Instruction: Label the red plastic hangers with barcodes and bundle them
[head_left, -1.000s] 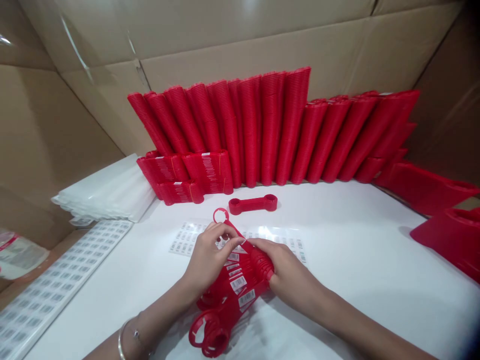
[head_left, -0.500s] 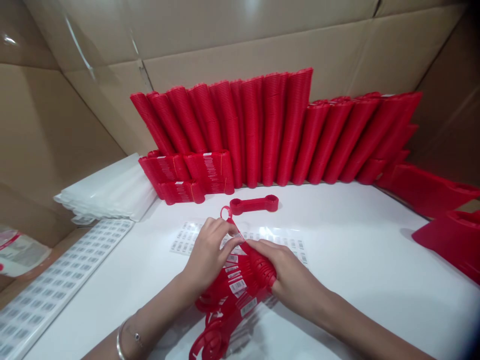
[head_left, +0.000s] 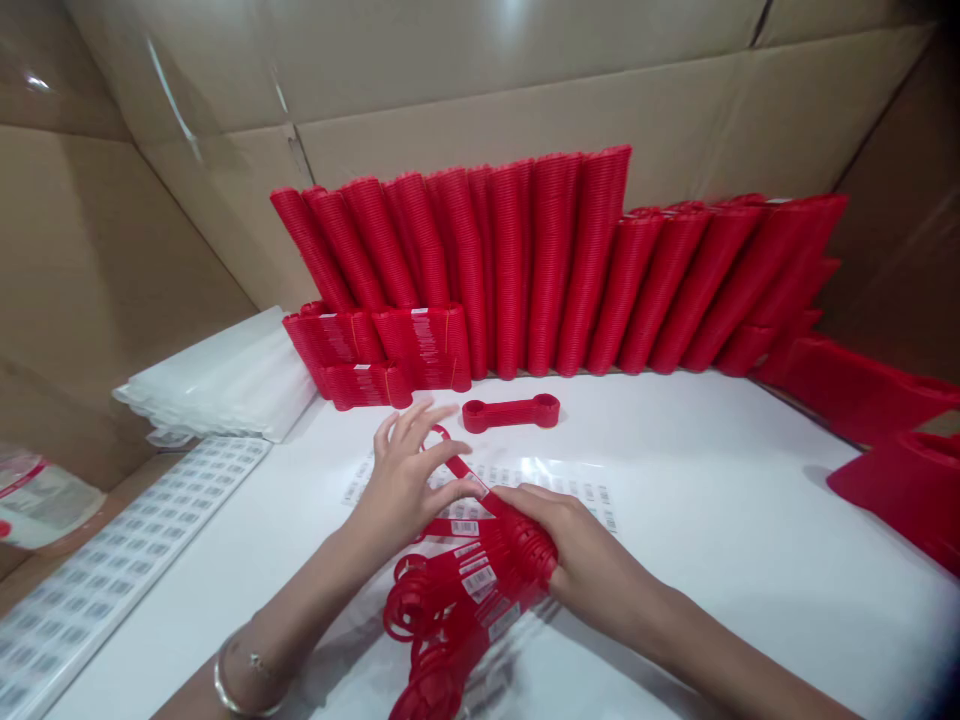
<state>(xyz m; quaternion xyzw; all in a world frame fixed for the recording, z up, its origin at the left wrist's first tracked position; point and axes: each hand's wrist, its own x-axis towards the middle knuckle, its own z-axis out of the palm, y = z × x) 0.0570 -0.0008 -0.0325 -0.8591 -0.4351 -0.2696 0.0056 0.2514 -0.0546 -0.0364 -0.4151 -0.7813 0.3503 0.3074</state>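
Note:
My right hand [head_left: 589,560] is closed round one end of a fanned stack of red plastic strips with ringed ends [head_left: 457,575]. White barcode labels [head_left: 478,580] show along several of the strips. Beside the uppermost strip [head_left: 459,466], my left hand [head_left: 401,480] has its fingers spread, and its thumb tip touches that strip by a pale label. Under the hands lies a clear sheet of barcode stickers [head_left: 596,492], partly covered by them. A short red stack of the same strips [head_left: 511,412] rests just beyond.
Tall red stacks [head_left: 510,270] line the back, before a cardboard wall [head_left: 480,110]. Banded, labelled bundles [head_left: 424,350] stand at back left. White plastic bags [head_left: 217,380] and a thick pile of sticker sheets [head_left: 112,570] lie left. More red pieces [head_left: 892,490] are at right.
My left fingers have spread apart and moved slightly left from the uppermost strip, which they were pinching near its label. My right hand still grips the stack. The view has shifted slightly.

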